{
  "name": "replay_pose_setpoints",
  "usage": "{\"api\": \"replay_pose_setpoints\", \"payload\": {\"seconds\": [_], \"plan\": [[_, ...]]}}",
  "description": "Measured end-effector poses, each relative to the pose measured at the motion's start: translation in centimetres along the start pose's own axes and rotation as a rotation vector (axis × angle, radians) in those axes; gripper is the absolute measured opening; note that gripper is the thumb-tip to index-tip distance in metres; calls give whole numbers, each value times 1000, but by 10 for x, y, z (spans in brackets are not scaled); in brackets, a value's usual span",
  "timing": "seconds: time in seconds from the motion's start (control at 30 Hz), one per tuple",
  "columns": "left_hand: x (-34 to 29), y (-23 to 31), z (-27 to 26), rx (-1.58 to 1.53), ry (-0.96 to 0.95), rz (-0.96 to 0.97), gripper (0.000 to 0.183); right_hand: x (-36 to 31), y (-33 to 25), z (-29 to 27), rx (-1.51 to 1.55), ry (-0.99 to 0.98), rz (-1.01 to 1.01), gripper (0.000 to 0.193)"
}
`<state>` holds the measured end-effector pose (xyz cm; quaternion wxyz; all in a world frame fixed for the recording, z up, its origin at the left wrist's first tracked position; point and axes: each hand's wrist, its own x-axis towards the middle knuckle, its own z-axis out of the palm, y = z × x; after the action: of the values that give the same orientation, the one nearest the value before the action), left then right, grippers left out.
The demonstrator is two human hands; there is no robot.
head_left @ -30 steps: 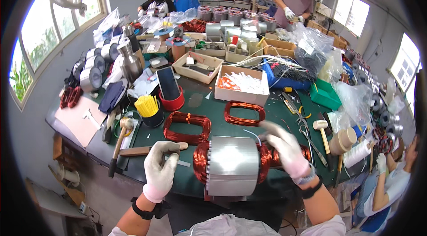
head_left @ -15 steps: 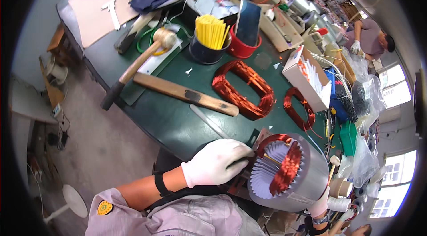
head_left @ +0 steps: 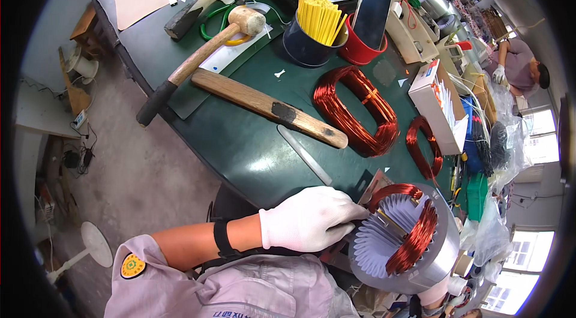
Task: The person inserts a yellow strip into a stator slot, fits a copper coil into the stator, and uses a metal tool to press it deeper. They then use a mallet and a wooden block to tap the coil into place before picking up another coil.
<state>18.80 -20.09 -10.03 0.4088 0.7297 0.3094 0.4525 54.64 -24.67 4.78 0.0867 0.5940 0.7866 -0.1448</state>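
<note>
A grey metal motor stator (head_left: 447, 237) stands tilted before me, its bore ringed with pale slot liners (head_left: 372, 240). Copper coils (head_left: 419, 237) lie in some of its slots, and a thin yellow strip (head_left: 387, 219) shows between the liners. My left hand (head_left: 312, 219), in a white glove, reaches the stator's left rim with its fingers closed together; whatever is in their tips is hidden. Round the stator's lower right side rests my right hand (head_left: 437, 294), gripping it, mostly hidden behind the housing.
On the green tabletop (head_left: 240, 150) lie a wooden bar (head_left: 270, 108), a mallet (head_left: 207, 54), a flat strip (head_left: 305, 155), a large copper coil (head_left: 355, 111) and a smaller one (head_left: 424, 147). Beyond are a tub of yellow strips (head_left: 318, 21), a phone (head_left: 370, 15) and a white box (head_left: 435, 102).
My view has shifted, so the bench things sit higher and farther right in the picture. My left hand stays at the stator's left rim, and the right stays against the housing.
</note>
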Motion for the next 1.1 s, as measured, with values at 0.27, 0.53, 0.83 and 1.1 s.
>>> {"api": "replay_pose_setpoints", "payload": {"seconds": [0.27, 0.53, 0.83, 1.1], "plan": [[6, 6, -9, 12, -80, -49, 36, -1, 5, -10, 10, -15, 22, 71], [49, 58, -89, 452, 77, -150, 26, -12, 12, 28, 90, 451, -77, 58], [129, -30, -229, 1081, 480, -519, 29, 13, -1, 18, 345, 422, -141, 14], [132, -28, -227, 776, 634, -437, 26, 13, -6, 17, 268, 491, -100, 24]]}}
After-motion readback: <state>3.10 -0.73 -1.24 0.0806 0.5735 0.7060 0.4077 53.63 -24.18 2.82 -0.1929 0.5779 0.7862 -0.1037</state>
